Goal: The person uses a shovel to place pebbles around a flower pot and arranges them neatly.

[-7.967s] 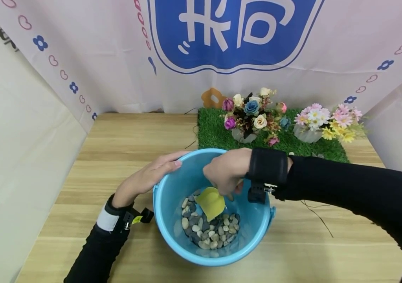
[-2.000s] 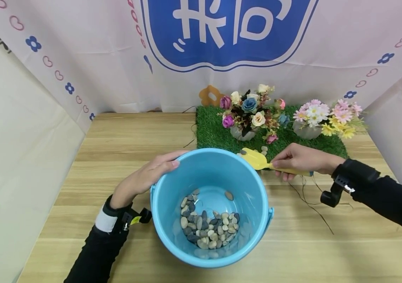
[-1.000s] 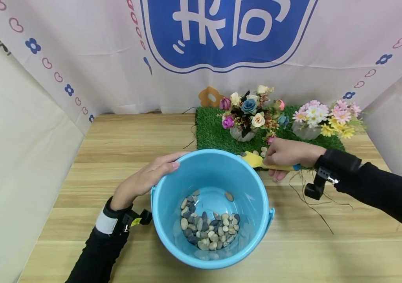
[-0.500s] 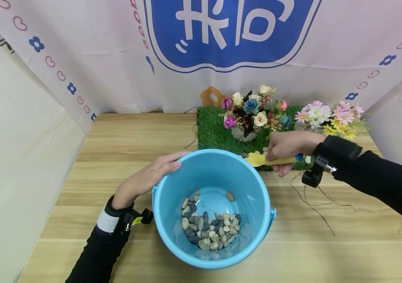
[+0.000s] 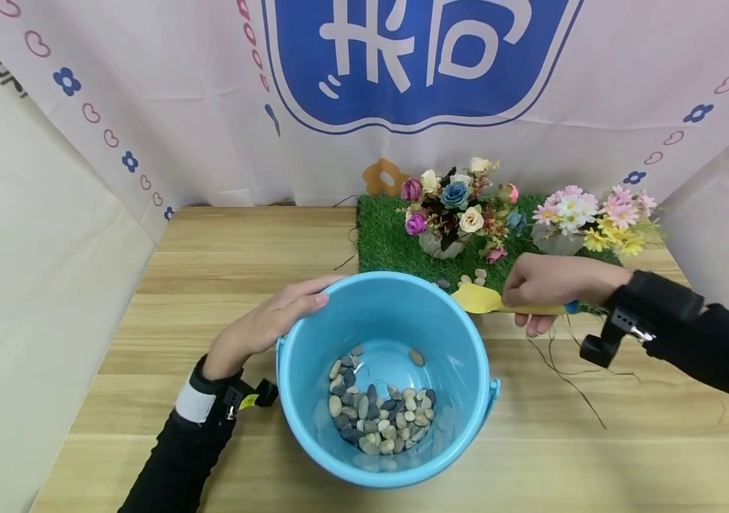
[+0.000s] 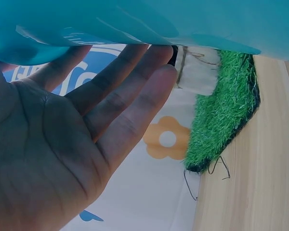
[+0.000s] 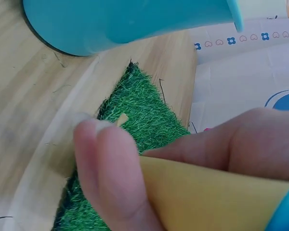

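Note:
A light blue bucket (image 5: 383,306) stands on the table, with grey and tan pebbles (image 5: 377,420) on its bottom. My left hand (image 5: 271,320) holds its left rim, thumb over the edge and fingers along the outside. In the left wrist view the palm and fairly straight fingers (image 6: 130,110) lie against the bucket wall. My right hand (image 5: 540,288) grips the handle of a small yellow toy shovel (image 5: 478,299), blue at its end. The shovel's blade is just right of the bucket, near a few pebbles (image 5: 467,280) on the grass mat. No pebble shows on the blade.
A green artificial grass mat (image 5: 390,235) lies at the back right. On it stand a pot of mixed roses (image 5: 457,206) and a pot of pink and yellow flowers (image 5: 595,217). Loose dark threads (image 5: 569,377) lie on the wooden table (image 5: 223,249). A printed cloth (image 5: 210,142) hangs behind.
Eight seconds ago the shovel was inside the bucket; now it is beside it at the mat. Over the last half second my right hand moved right and nearer. The left hand stayed put.

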Demonstrator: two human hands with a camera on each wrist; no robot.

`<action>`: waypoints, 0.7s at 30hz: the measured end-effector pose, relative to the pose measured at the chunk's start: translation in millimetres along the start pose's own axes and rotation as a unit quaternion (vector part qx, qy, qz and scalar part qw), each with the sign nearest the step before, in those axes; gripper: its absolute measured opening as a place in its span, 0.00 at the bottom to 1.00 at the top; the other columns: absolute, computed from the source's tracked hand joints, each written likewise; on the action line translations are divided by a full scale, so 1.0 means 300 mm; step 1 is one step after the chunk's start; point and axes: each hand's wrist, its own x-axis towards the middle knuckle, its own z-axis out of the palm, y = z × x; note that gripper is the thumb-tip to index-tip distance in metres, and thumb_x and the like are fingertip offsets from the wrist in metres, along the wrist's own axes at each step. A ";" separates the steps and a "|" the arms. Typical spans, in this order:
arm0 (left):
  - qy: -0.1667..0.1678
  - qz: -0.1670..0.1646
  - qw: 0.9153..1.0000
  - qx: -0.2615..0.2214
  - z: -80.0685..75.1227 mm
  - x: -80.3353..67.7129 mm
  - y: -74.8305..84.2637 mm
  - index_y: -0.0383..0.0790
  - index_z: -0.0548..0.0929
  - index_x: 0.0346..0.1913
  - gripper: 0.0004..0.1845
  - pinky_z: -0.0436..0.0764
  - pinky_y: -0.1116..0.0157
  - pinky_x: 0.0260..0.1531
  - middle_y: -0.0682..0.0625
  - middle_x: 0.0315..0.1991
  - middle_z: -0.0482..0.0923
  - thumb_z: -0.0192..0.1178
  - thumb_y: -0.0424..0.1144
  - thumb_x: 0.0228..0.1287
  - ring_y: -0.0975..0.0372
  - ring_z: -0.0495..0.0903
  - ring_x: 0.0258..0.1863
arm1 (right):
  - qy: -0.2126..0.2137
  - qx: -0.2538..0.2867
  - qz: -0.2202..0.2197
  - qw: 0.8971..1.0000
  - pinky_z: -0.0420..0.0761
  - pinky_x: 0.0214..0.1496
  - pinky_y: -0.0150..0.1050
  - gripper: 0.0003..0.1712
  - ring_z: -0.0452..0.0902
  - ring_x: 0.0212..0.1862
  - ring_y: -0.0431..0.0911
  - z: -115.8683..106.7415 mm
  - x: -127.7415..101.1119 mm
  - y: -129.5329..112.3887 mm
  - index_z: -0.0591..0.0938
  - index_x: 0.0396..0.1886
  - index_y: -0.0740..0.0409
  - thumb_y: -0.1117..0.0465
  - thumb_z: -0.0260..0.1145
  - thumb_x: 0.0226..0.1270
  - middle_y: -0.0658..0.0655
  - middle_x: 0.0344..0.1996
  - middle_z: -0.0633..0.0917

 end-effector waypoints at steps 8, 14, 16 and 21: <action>0.001 -0.002 1.000 0.000 0.005 0.004 -0.002 0.34 0.62 0.77 0.27 0.88 0.50 0.37 0.34 0.64 0.74 0.39 0.40 0.82 0.38 0.83 0.49 | 0.026 0.038 0.002 0.999 0.88 0.36 0.44 0.17 0.85 0.32 0.53 0.043 -0.086 0.115 0.81 0.57 0.73 0.65 0.54 0.80 0.60 0.33 0.83; -0.004 0.004 1.000 0.003 -0.001 0.001 0.000 0.33 0.60 0.78 0.27 0.88 0.51 0.35 0.32 0.62 0.75 0.37 0.39 0.82 0.38 0.84 0.46 | 0.053 0.070 0.008 0.996 0.89 0.36 0.44 0.20 0.85 0.33 0.55 0.072 -0.137 0.213 0.76 0.59 0.80 0.66 0.50 0.82 0.60 0.33 0.82; -0.006 0.008 1.000 0.003 -0.003 0.000 -0.002 0.33 0.60 0.78 0.27 0.88 0.51 0.36 0.32 0.62 0.75 0.37 0.39 0.82 0.37 0.84 0.46 | 0.078 0.080 0.003 0.994 0.89 0.37 0.43 0.21 0.86 0.35 0.54 0.083 -0.143 0.247 0.74 0.59 0.81 0.66 0.48 0.82 0.60 0.36 0.83; -0.005 0.008 1.000 0.002 -0.005 -0.003 -0.007 0.33 0.60 0.78 0.27 0.88 0.51 0.35 0.32 0.61 0.75 0.37 0.39 0.82 0.37 0.84 0.45 | 0.166 0.111 -0.029 0.979 0.89 0.40 0.44 0.26 0.87 0.38 0.54 0.148 -0.103 0.318 0.63 0.66 0.88 0.66 0.47 0.82 0.65 0.40 0.85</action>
